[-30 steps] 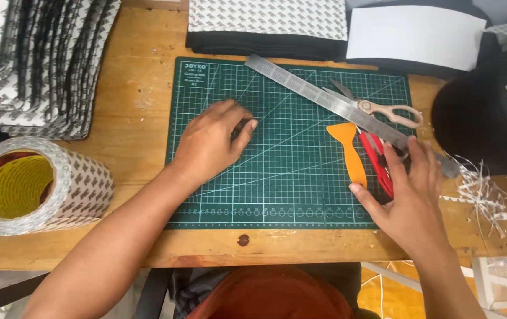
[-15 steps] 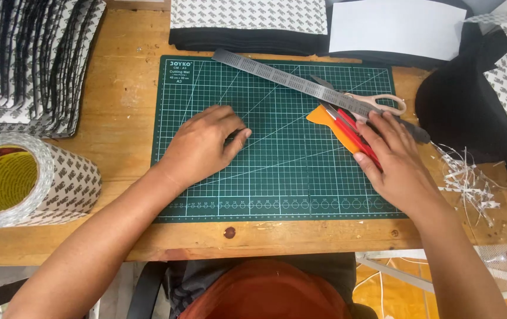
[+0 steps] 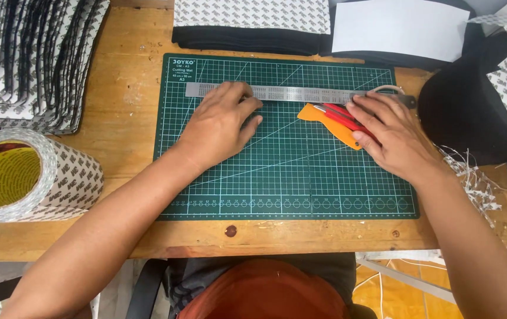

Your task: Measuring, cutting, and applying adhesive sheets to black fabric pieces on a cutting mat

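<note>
A long steel ruler (image 3: 300, 93) lies level across the far part of the green cutting mat (image 3: 289, 177). My left hand (image 3: 221, 127) rests flat on the mat, fingertips touching the ruler's left part. My right hand (image 3: 392, 137) lies palm down over a red utility knife (image 3: 342, 116) and an orange plastic scraper (image 3: 324, 121), fingers reaching the ruler's right end. Scissors (image 3: 388, 89) are mostly hidden behind the right hand and ruler.
A big roll of patterned double-sided tape (image 3: 26, 177) lies at the left on the wooden table (image 3: 129, 106). Stacks of patterned sheets (image 3: 29, 59) sit far left and along the back. Black fabric (image 3: 472, 100) and white paper strips (image 3: 478, 177) lie right.
The ruler has swung from a slant to level across the mat's far part. My left hand moved up onto it. The right hand slid the knife and scraper slightly farther away.
</note>
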